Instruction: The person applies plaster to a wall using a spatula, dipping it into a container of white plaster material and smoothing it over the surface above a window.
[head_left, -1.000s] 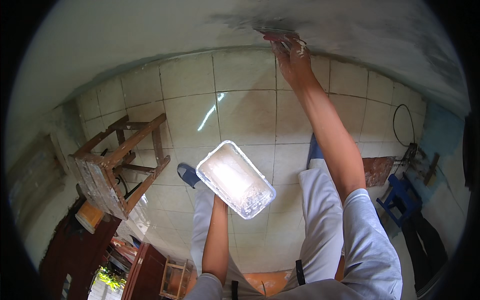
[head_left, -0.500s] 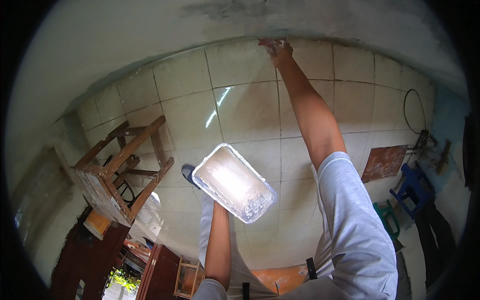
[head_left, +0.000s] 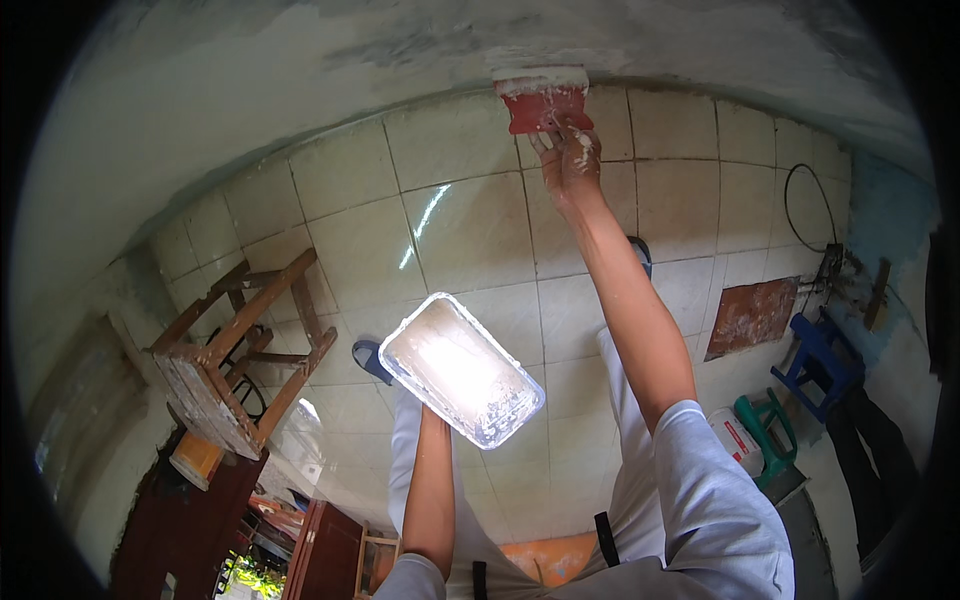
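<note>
Putty spreader (head_left: 545,105): looked plastic, smeared. Rectangular tray (head_left: 425,335): was smooth, glossy, its rim crusted. Stool (head_left: 205,385): was rough wood. Floor (head_left: 480,230): was glossy tile. Wall (head_left: 260,80): looked matt.

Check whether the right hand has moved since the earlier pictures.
Yes: in the picture, the right hand now sits lower, farther below the line where the wall meets the tiled floor.

There's a red scraper (head_left: 548,108) smeared white at upper centre, a whitish tray (head_left: 420,340) mid-frame, cream floor tiles (head_left: 478,225) gridded in grey, a blue stool (head_left: 828,362) at right, and a seemingly grey wall (head_left: 300,90), darkly blotched, up top
</note>
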